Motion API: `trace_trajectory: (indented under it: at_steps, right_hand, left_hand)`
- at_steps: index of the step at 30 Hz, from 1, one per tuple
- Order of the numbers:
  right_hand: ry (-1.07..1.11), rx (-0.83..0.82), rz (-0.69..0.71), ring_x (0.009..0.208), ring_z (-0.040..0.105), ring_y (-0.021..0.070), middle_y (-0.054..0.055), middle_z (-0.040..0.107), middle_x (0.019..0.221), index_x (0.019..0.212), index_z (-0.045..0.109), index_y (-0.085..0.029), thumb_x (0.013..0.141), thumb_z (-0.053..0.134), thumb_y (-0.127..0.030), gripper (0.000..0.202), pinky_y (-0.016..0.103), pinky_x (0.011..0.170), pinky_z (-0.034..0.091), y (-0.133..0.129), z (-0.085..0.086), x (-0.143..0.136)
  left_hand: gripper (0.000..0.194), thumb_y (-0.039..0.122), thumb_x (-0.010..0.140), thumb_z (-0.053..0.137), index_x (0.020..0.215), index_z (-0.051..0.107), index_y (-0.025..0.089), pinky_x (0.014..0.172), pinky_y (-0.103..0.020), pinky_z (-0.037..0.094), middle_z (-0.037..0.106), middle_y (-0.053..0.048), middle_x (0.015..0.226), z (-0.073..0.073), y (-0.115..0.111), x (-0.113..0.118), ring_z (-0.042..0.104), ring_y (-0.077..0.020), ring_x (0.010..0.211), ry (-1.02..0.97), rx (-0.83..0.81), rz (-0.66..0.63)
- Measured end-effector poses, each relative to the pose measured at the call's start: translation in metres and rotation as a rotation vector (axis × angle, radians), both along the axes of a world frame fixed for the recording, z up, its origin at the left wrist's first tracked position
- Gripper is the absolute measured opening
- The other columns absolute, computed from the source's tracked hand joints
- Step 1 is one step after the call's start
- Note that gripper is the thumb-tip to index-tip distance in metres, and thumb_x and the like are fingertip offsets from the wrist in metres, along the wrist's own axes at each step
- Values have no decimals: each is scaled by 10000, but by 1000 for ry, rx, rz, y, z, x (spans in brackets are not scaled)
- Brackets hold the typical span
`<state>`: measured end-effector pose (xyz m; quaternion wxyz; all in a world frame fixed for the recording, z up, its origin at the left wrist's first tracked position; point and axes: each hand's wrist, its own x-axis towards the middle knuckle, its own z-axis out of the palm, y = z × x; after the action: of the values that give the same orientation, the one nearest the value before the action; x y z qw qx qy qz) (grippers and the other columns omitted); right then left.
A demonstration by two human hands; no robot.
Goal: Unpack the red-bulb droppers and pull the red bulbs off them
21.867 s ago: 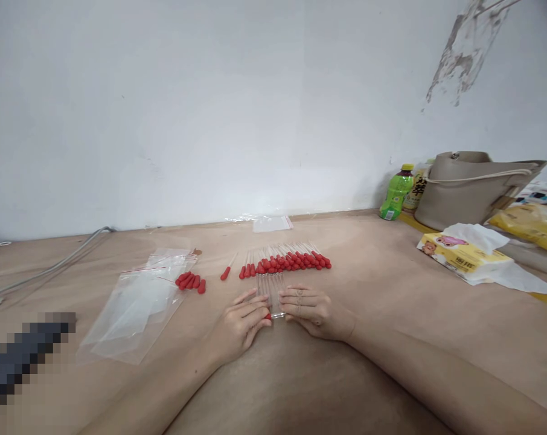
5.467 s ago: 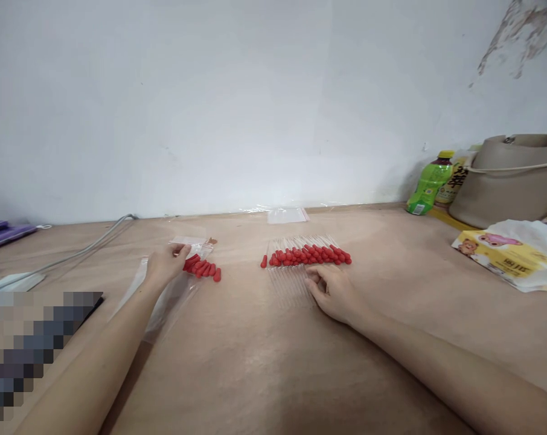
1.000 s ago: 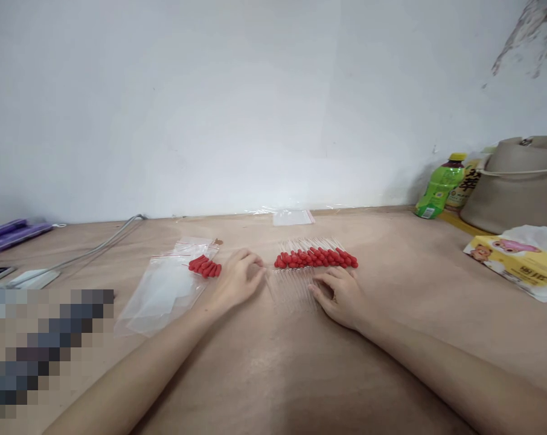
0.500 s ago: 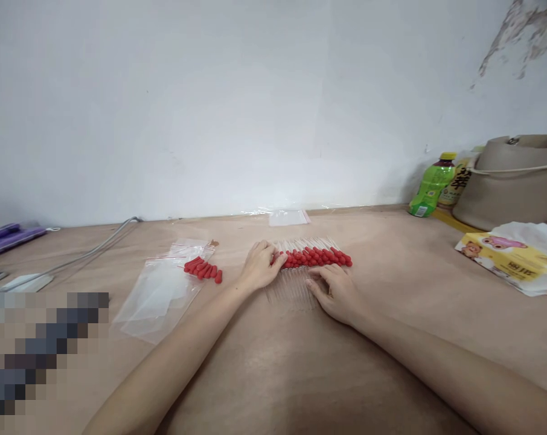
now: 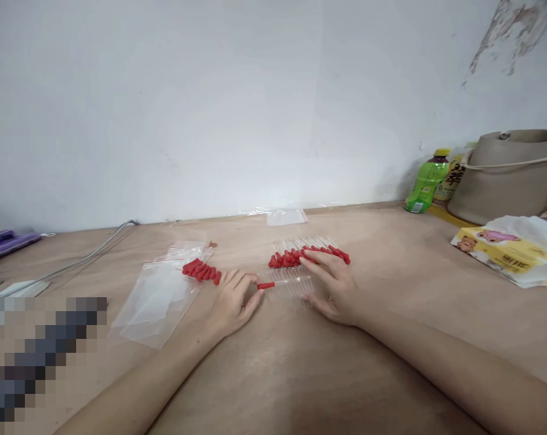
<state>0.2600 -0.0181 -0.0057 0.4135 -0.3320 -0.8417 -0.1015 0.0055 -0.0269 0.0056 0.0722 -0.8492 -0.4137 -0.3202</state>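
My left hand point(image 5: 235, 302) pinches the red end of a thin pale stick point(image 5: 267, 285), which lies sideways over a row of clear thin tubes point(image 5: 294, 290). My right hand point(image 5: 339, 287) is at the right end of that row, thumb and fingers apart. Its fingertips reach the red-ended sticks point(image 5: 285, 260), a bunch lying just behind the tubes with pale shafts pointing to the wall. To the left of my left hand lies a smaller group of red pieces point(image 5: 201, 270), partly on clear zip bags point(image 5: 149, 302).
Another clear bag point(image 5: 287, 217) lies by the wall. At right stand a green bottle point(image 5: 426, 184), a beige bucket-shaped bag point(image 5: 500, 187) and a yellow tissue pack point(image 5: 495, 248). A grey cable point(image 5: 92, 257) and a purple object point(image 5: 11, 244) are at left.
My left hand has moved left and nearer from the bunch and now holds one red-ended stick. My right hand's fingers have spread, reaching up to the bunch.
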Motion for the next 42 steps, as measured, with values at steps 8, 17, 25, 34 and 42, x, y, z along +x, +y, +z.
trace_trajectory:
  at_steps: [8, 17, 25, 34, 42]
  right_hand:
    - [-134, 14, 53, 1140, 448, 214, 46, 596, 1125, 1057, 588, -223, 840, 497, -320, 255, 445, 975, 304, 1, -6, -7]
    - [-57, 24, 129, 996, 528, 181, 10, 665, 934, 915, 636, -231, 828, 518, -241, 147, 412, 929, 345, -3, -5, -15]
    - [-37, 12, 250, 1039, 533, 180, 53, 649, 1013, 1051, 581, -177, 839, 509, -250, 236, 410, 967, 387, -3, -12, -23]
    - [-31, 102, 330, 978, 587, 158, 108, 658, 963, 931, 600, -117, 832, 485, -131, 152, 349, 960, 443, -7, -14, -23]
    - [-66, 167, 339, 1076, 534, 185, 114, 653, 982, 1033, 566, -124, 818, 465, -82, 241, 392, 978, 428, -9, -16, -15]
  left_hand:
    - [56, 211, 804, 513, 850, 514, 180, 705, -322, 373, 610, -36, 861, 0, -1, 6, 530, -172, 793, 19, 81, -80]
    - [275, 254, 812, 540, 1080, 532, 193, 888, -381, 409, 597, -74, 1080, -6, 2, 19, 507, -213, 1054, 51, 98, -251]
    - [185, 195, 821, 533, 1002, 571, 182, 919, -358, 409, 669, -29, 965, -8, 1, 22, 575, -165, 977, 116, 232, -305]
    - [118, 182, 834, 491, 898, 588, 159, 1015, -387, 335, 665, -45, 1000, -2, -5, 22, 542, -177, 1070, 205, 220, -342]
    - [151, 202, 860, 446, 896, 591, 178, 1012, -403, 339, 671, -45, 976, -1, -5, 20, 524, -186, 1099, 243, 167, -336]
